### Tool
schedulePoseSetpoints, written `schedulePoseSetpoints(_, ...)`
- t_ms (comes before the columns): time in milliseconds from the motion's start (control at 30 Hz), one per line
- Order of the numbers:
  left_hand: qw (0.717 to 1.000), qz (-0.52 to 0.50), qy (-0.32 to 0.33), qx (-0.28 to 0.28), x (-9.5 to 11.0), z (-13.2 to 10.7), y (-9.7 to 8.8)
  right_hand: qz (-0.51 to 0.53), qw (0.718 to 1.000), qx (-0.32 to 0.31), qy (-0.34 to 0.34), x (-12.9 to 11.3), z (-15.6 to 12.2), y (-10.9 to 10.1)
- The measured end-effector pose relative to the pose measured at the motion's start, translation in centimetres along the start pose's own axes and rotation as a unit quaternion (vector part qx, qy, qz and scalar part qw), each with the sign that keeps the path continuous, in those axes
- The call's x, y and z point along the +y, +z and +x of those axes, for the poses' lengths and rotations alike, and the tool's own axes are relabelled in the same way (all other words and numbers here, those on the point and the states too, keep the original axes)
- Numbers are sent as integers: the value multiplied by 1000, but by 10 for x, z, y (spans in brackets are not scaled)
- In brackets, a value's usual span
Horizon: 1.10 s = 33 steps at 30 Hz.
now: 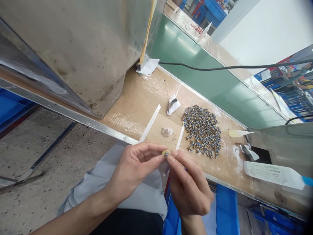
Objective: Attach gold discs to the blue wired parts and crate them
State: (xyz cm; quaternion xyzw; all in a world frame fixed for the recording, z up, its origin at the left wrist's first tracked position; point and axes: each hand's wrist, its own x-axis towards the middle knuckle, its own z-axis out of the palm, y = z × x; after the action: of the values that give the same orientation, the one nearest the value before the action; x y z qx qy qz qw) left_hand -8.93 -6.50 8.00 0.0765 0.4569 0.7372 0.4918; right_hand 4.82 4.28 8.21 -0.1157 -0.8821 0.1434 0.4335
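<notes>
2 hands pinched narrow: your left hand point(130, 173) and right hand point(192, 187) both hold 1 small yellow-and-blue part point(166, 153) at the table point(137, 104) edge, fingertips partly hiding it. Brace fingertips together, pinch lightly, and work further over the tabletop, toward the clear dish point(167, 132), so any drop lands there.

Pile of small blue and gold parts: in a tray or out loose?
Out loose: the pile lies on the brown benchtop, with no rim around it.

Label point(267, 170) | white bottle point(274, 177) — print too blurred to read
</notes>
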Motion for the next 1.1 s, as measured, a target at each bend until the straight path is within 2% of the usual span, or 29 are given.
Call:
schedulePoseSetpoints(233, 999, 19, 38, 18, -4, -2, 5, -17, 1000, 6, -24, -3, -14, 4)
schedulePoseSetpoints(467, 993, 76, 54, 66, -6, -6, 8, 0, 1000, 9, -28, -6, -20, 6)
schedulePoseSetpoints(700, 984, 157, 50, 75, -7, -8, 8, 25, 1000, 4, 4, -7, -21, 0)
schedulePoseSetpoints(800, 982, 175, 43, 62, -10, -10, 8, 70, 993, 14, 90, -4, -19, -8)
schedulePoseSetpoints(867, 979, 194, 42, 49, -13, -12, 9, 98, 977, 1, 187, -2, -17, -13)
schedulePoseSetpoints(933, 974, 219, 50, 39, -17, -12, 10, 136, 957, -25, 257, 0, -16, -16)
schedulePoseSetpoints(1000, 967, 244, 65, 31, -21, -12, 13, 183, 940, -40, 284, 3, -16, -18)
schedulePoseSetpoints(1100, 958, 276, 81, 17, -25, -13, 17, 222, 927, -28, 302, 4, -19, -20)
